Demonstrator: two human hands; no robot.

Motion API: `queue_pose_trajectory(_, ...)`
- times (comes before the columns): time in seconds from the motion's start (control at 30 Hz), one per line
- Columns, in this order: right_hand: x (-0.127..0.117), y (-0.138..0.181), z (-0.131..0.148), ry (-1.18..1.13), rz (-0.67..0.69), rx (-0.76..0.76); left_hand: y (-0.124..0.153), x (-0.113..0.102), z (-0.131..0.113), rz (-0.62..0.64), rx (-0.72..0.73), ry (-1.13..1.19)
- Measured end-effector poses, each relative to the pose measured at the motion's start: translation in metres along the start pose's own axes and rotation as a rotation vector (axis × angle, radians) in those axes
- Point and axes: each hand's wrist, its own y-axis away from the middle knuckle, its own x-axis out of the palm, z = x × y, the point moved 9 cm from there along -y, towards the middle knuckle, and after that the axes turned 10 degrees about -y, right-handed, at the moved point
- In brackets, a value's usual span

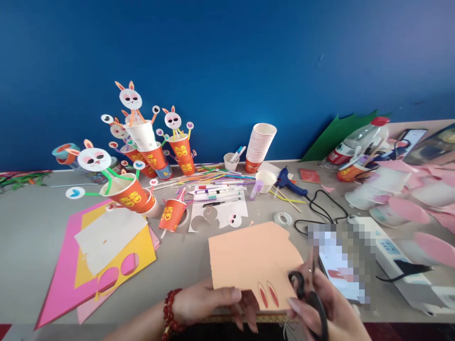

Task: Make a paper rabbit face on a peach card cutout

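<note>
Pinching peach paper (249,255) with two red-centred ovals (273,296), left hand (209,303) faces right hand (334,298) gripping scissors (316,300).

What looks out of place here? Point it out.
The straws lie scattered behind the pens, and the glue gun has its black cord in untidy loops. The peach paper looks unevenly cut at upper right. No spill shows.

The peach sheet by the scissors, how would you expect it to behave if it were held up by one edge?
The peach sheet is probably light, since it looks thin. It may be fairly stiff for paper, looking nearly flat beyond the left hand. Its narrower near part, with two drawn ovals, would likely bend more easily.
</note>
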Motion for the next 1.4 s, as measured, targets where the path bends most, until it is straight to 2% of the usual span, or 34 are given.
queue_pose_trajectory(0.07, 0.005, 0.0, 0.008, 0.002, 0.028, -0.062, 0.003, 0.0, -0.01, -0.031, 0.058, -0.105)
queue_pose_trajectory(0.17, 0.03, -0.022, 0.005, -0.004, 0.161, -0.114, 0.006, -0.031, -0.018, -0.343, 0.129, -0.242)
queue_pose_trajectory(0.23, 0.049, -0.047, 0.0, -0.019, 0.249, -0.137, 0.005, -0.055, -0.015, -0.507, 0.102, -0.294)
queue_pose_trajectory(0.4, 0.079, -0.099, -0.008, 0.009, 0.297, -0.244, -0.003, -0.101, -0.021, -0.701, 0.159, -0.275)
queue_pose_trajectory(0.57, 0.085, -0.111, 0.0, 0.062, 0.257, -0.355, -0.002, -0.127, -0.032, -0.845, 0.206, -0.278)
queue_pose_trajectory(0.67, 0.084, -0.101, -0.002, 0.11, 0.251, -0.368, 0.001, -0.132, -0.04, -0.893, 0.257, -0.282)
queue_pose_trajectory(0.83, 0.079, -0.077, -0.036, 0.138, 0.304, -0.22, 0.006, -0.134, -0.051, -0.925, 0.369, -0.262)
queue_pose_trajectory(0.97, 0.078, -0.064, -0.053, 0.128, 0.363, -0.166, 0.007, -0.133, -0.056, -0.939, 0.42, -0.263)
queue_pose_trajectory(1.2, 0.095, -0.068, -0.068, 0.124, 0.456, -0.02, 0.007, -0.127, -0.051, -0.962, 0.468, -0.257)
queue_pose_trajectory(1.4, 0.106, -0.075, -0.069, 0.068, 0.478, -0.07, 0.005, -0.123, -0.046, -0.943, 0.519, -0.255)
